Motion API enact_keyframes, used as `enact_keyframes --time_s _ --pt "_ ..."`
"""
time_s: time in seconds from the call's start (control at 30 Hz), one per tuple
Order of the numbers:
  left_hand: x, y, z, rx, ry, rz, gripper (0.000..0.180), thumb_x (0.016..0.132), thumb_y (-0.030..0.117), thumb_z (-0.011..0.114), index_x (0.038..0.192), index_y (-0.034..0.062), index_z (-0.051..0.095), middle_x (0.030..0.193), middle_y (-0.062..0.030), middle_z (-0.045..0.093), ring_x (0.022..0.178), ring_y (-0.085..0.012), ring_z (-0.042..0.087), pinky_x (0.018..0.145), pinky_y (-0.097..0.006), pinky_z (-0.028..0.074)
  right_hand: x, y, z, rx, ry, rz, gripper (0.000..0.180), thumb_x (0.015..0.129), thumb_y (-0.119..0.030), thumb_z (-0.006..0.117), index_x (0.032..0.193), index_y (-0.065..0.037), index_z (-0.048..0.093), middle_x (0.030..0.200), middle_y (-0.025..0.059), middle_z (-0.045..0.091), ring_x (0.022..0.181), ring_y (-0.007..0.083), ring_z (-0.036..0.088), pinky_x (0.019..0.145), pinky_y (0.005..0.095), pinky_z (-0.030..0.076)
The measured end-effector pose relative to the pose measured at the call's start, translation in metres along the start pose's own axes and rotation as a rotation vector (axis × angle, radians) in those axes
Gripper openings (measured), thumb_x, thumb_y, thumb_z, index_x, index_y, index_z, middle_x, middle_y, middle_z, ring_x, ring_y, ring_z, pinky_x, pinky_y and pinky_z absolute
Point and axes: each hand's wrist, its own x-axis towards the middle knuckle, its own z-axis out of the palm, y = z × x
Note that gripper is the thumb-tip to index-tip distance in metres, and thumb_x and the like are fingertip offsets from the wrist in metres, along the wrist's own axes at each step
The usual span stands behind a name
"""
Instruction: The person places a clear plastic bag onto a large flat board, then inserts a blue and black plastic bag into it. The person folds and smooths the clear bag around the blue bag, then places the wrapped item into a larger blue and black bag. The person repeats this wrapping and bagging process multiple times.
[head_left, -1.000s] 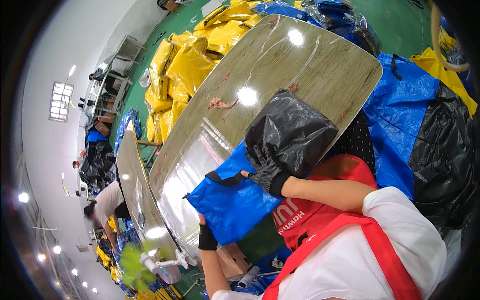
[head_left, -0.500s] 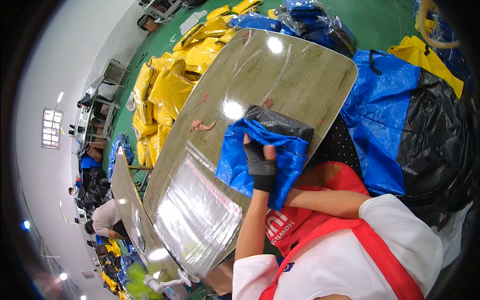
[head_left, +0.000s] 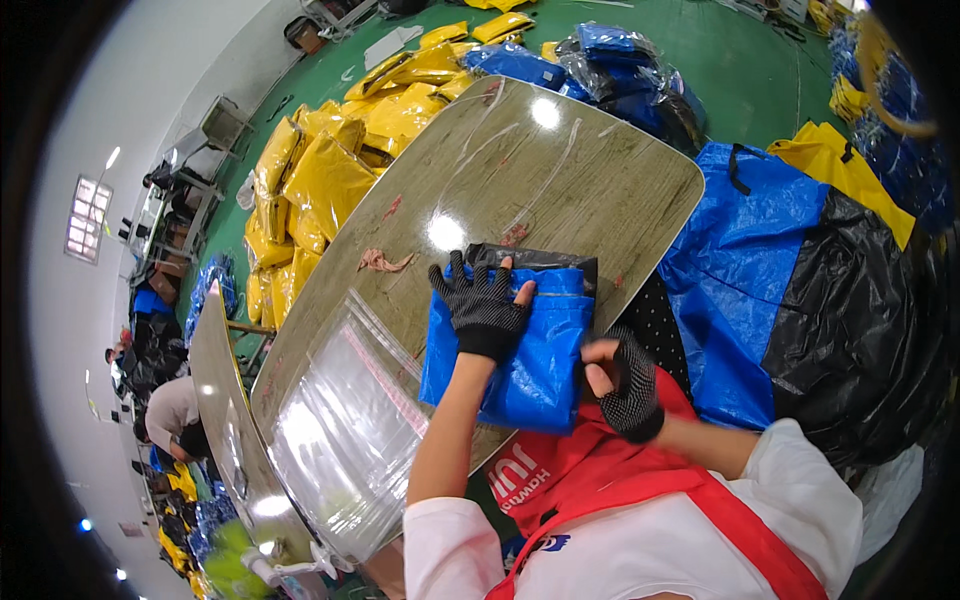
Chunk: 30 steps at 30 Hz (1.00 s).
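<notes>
A folded blue tarp-like bag [head_left: 545,345] with a black section [head_left: 575,270] along its far side lies at the near edge of the table. My left hand [head_left: 482,308], in a black dotted glove with bare thumb and fingertip showing, presses flat on its top with fingers spread. Just off the bundle's right edge is my right hand [head_left: 632,385], gloved the same way. Its fingers are bent, with thumb and forefinger apart and nothing visible between them; the fingertips are slightly blurred.
Clear plastic sleeves [head_left: 345,430] are stacked on the table [head_left: 600,165] at left. Yellow packed bundles [head_left: 330,185] pile beyond it. A large unfolded blue and black bag [head_left: 745,280] hangs at my right. A person [head_left: 175,415] bends by another table at far left.
My left hand has moved from gripping the bundle to lying spread on it. The blue material is now flatter and squarer. My right hand has come out from beneath, to the right edge.
</notes>
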Motion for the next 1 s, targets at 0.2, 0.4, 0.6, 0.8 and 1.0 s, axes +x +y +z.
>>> enact_keyframes --time_s 0.2,0.4,0.6,0.8,1.0 --pt "0.033 -0.053 0.013 -0.318 -0.24 0.505 0.049 0.091 0.045 0.04 0.133 0.0204 0.048 0.138 -0.0165 0.041 0.134 -0.0381 0.026 0.107 -0.059 0.011 0.125 0.018 -0.033 -0.928 -0.743 -0.963 0.062 0.086 -0.06 0.038 0.113 -0.008 0.058 0.121 0.0161 0.054 0.118 0.0344 0.047 0.101 0.0539 0.032" --pt "0.019 -0.051 0.052 -0.706 -0.176 0.302 0.047 0.093 0.036 0.041 0.135 0.0148 0.045 0.142 -0.0163 0.036 0.133 -0.0379 0.026 0.109 -0.044 0.02 0.114 0.024 -0.065 -0.787 -0.866 -1.026 0.072 0.063 -0.053 0.072 0.12 -0.012 0.052 0.118 0.022 0.054 0.109 0.0396 0.052 0.098 0.0559 0.034" --pt "-0.053 -0.071 0.05 -1.878 -0.34 -0.075 0.092 0.082 0.073 0.027 0.143 0.0044 0.025 0.146 -0.0174 0.028 0.135 -0.0293 0.027 0.111 -0.041 0.02 0.132 0.034 -0.102 -0.019 -0.471 0.215 0.045 0.075 -0.023 0.072 0.112 -0.002 0.057 0.108 0.0163 0.062 0.096 0.027 0.061 0.084 0.0397 0.049" --pt "-0.064 0.002 0.008 -1.294 0.312 -0.788 0.062 0.079 0.045 0.067 0.117 -0.0022 0.055 0.108 -0.0201 0.063 0.1 -0.0262 0.061 0.085 -0.036 0.047 0.153 0.023 -0.045 0.26 -0.338 0.395 0.064 0.076 -0.019 0.073 0.13 -0.001 0.043 0.124 0.0134 0.053 0.107 0.0227 0.053 0.089 0.0353 0.046" --pt "-0.015 -0.158 0.098 -0.122 0.185 -0.459 0.047 0.085 0.047 0.051 0.096 0.0021 0.06 0.071 -0.0224 0.062 0.065 -0.0431 0.06 0.061 -0.05 0.048 0.159 0.029 -0.047 0.278 -0.283 0.59 0.071 0.075 -0.003 0.066 0.138 -0.006 0.035 0.128 0.0144 0.05 0.111 0.0291 0.053 0.093 0.0386 0.046"
